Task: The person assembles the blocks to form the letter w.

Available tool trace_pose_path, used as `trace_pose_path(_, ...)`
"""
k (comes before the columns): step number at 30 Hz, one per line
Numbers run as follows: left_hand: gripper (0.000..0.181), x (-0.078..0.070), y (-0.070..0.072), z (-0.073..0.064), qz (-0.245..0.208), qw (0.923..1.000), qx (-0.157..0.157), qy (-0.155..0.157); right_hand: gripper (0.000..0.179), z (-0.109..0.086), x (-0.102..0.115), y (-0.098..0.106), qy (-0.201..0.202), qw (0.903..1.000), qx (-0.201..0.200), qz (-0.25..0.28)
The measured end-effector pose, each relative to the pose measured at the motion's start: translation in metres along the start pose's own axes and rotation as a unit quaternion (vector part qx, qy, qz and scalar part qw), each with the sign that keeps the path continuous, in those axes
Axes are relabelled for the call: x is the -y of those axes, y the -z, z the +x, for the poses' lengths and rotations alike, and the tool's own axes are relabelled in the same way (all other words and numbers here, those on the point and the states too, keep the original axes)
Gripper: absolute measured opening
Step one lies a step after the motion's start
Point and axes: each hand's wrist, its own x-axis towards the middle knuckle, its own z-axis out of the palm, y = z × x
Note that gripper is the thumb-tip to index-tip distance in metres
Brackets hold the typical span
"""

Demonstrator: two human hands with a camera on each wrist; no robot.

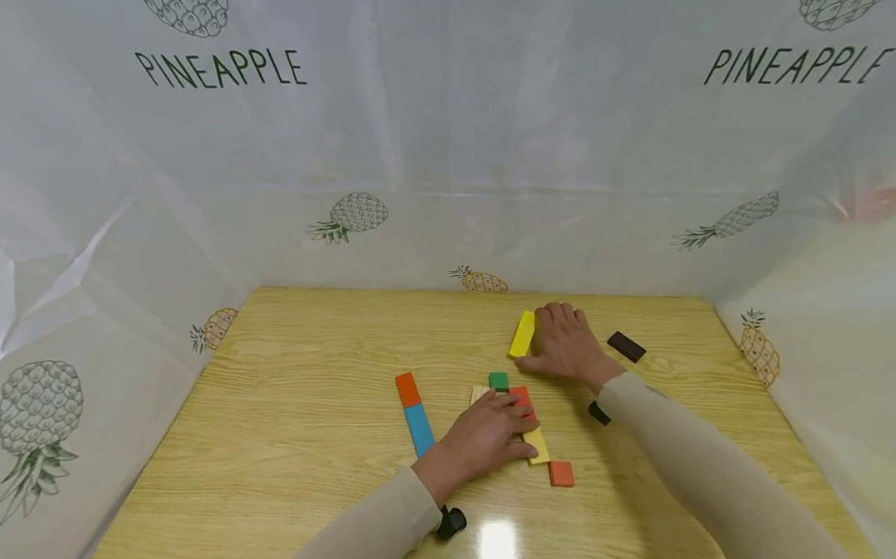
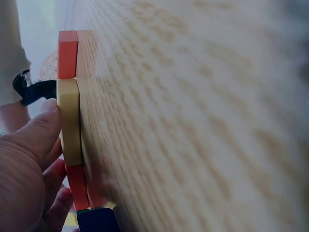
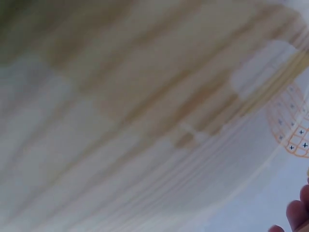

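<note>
My left hand rests over a row of wooden blocks, its fingers spread across a red block and a pale yellow block. In the left wrist view, the thumb touches the edge of the pale yellow block, and other fingers lie by the red block. A plain wood block is partly hidden beneath that hand, with a green block just beyond. Farther back, my right hand is beside a bright yellow block, its thumb near the block's close end; contact is unclear.
An orange-red block and a blue block lie end to end on the left. A small red block sits near the row's close end. A dark block lies at right. Pineapple-printed sheeting surrounds the table.
</note>
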Motion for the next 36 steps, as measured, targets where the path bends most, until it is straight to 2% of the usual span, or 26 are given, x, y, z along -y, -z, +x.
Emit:
trace_pose_path(5, 0.05, 0.001, -0.002, 0.001, 0.004, 1.0, 0.0, -0.006, 0.096, -0.011, -0.005, 0.004, 0.012, 0.9995, -0.024, -0.013)
trace_pose_path(12, 0.048, 0.003, -0.002, 0.001, 0.0, 0.9998, -0.012, -0.018, 0.1, -0.025, -0.011, 0.007, 0.012, 0.9996, -0.023, -0.013)
trace_pose_path(26, 0.049, 0.001, 0.001, 0.0, -0.013, 0.9999, -0.004, -0.007, 0.099, -0.06, -0.025, 0.016, 0.028, 0.9987, -0.035, -0.026)
trace_pose_path(36, 0.048, 0.001, 0.0, 0.0, -0.017, 0.9998, -0.003, -0.007, 0.094, -0.085, -0.035, 0.015, 0.037, 0.9978, -0.053, -0.013)
